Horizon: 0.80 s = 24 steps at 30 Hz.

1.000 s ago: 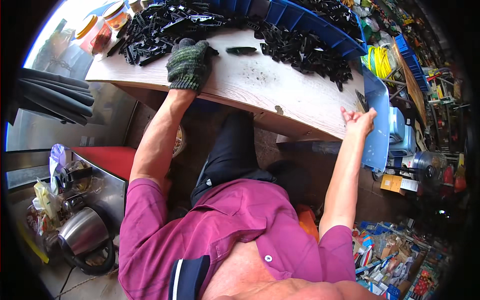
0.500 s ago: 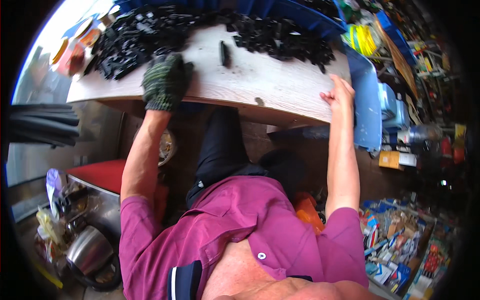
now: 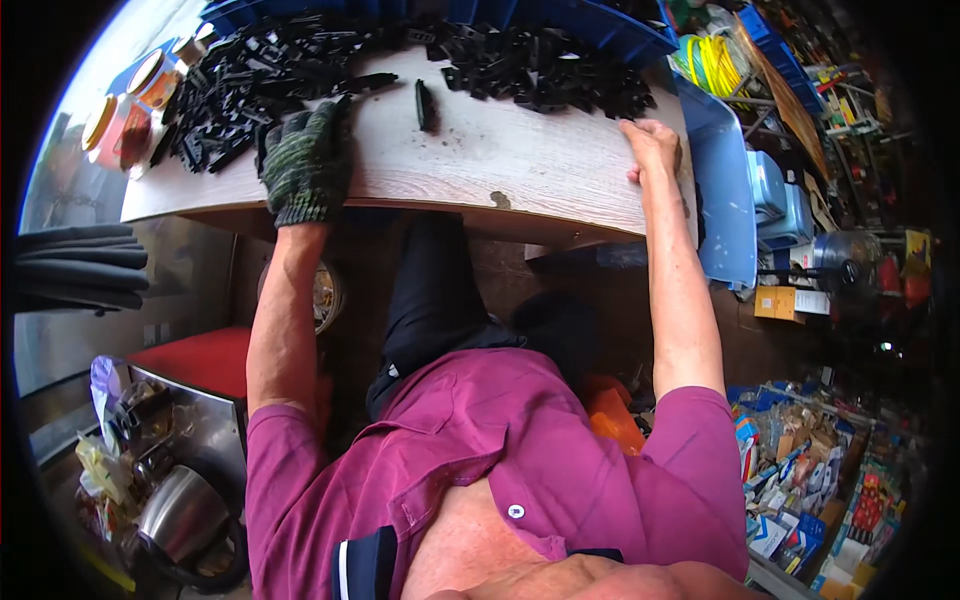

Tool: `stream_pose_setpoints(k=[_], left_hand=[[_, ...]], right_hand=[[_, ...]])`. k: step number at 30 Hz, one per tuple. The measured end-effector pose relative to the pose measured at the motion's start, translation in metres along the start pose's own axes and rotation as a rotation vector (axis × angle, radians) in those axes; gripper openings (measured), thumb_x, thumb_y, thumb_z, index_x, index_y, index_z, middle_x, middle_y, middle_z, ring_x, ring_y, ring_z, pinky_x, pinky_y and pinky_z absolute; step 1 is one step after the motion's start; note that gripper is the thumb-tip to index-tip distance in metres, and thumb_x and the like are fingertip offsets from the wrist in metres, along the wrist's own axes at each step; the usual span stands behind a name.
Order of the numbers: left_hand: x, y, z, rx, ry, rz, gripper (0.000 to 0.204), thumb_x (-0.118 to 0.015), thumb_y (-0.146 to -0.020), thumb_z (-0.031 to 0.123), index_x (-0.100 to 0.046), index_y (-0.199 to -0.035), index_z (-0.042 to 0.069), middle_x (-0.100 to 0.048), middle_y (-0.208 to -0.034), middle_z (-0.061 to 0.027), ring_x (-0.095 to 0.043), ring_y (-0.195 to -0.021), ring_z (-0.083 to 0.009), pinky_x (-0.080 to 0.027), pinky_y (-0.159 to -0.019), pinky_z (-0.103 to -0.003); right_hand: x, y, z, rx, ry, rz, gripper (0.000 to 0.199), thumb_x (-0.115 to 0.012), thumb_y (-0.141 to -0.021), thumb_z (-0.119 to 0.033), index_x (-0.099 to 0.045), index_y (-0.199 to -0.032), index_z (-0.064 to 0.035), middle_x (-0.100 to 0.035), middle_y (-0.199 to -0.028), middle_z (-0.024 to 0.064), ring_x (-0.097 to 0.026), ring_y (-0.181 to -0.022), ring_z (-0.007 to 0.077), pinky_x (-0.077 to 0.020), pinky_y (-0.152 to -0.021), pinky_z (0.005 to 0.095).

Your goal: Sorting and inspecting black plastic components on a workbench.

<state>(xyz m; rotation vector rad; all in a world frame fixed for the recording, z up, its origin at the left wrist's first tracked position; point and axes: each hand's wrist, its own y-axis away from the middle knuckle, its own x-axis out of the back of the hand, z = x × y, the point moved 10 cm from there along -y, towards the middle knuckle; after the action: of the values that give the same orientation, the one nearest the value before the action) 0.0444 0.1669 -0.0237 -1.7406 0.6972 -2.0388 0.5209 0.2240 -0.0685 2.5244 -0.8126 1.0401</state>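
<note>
My left hand (image 3: 305, 165), in a dark green and black knitted glove, rests on the whitish table at the near edge of a heap of black plastic parts (image 3: 240, 85). Its fingers are bent, and whatever lies under them is hidden. My bare right hand (image 3: 655, 152) is near the table's right end, just short of a second heap of black parts (image 3: 545, 70). Its fingers are curled together, and any small thing in them cannot be made out. Between the heaps lies a single elongated black part (image 3: 425, 106), apart from both hands.
Blue plastic bins (image 3: 560, 18) line the table's (image 3: 490, 165) far edge. A light blue tub (image 3: 725, 190) stands against its right end. Lidded jars (image 3: 120, 130) sit at the far left. A metal kettle (image 3: 183, 513) and a red-topped cabinet (image 3: 195, 362) are at lower left.
The whole view has shifted slightly. My right hand has moved a little farther across the table toward the right heap, its fingers more curled. My gloved left hand has barely moved.
</note>
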Motion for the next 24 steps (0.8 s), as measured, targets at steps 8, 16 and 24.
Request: stream_pose_setpoints(k=[8,16,24], left_hand=[[-0.010,0.003,-0.001,-0.072,0.183,-0.025,0.030,-0.060,-0.094,0.025,-0.066,-0.121,0.015,-0.068,-0.102,-0.0152,-0.063,-0.096,-0.0382,-0.049,-0.086,-0.049],[-0.009,-0.001,0.006,0.019,-0.069,-0.154,0.025,-0.063,-0.093,0.025,-0.069,-0.114,0.012,-0.070,-0.107,-0.0132,-0.063,-0.100,-0.0343,-0.048,-0.089,-0.046],[-0.029,0.038,0.124,0.125,1.311,-0.208,0.037,-0.068,-0.093,0.005,-0.064,-0.129,0.008,-0.065,-0.119,-0.0064,-0.064,-0.097,-0.0123,-0.055,-0.077,-0.027]], right_hand=[[0.000,0.011,0.028,-0.180,-0.393,-0.061,0.029,-0.076,-0.083,-0.030,-0.063,-0.088,-0.0046,-0.046,-0.055,0.0029,-0.046,-0.041,0.0145,-0.0518,-0.041,0.0344],[-0.029,0.075,0.018,-0.174,-0.625,-0.362,0.030,-0.073,-0.086,-0.031,-0.061,-0.095,-0.0050,-0.041,-0.046,-0.0010,-0.051,-0.040,0.0142,-0.0566,-0.044,0.0374],[-0.092,0.162,-0.043,0.092,-0.718,-0.908,0.029,-0.069,-0.091,-0.027,-0.063,-0.095,0.0007,-0.045,-0.046,0.0008,-0.052,-0.038,0.0147,-0.0559,-0.043,0.0364]])
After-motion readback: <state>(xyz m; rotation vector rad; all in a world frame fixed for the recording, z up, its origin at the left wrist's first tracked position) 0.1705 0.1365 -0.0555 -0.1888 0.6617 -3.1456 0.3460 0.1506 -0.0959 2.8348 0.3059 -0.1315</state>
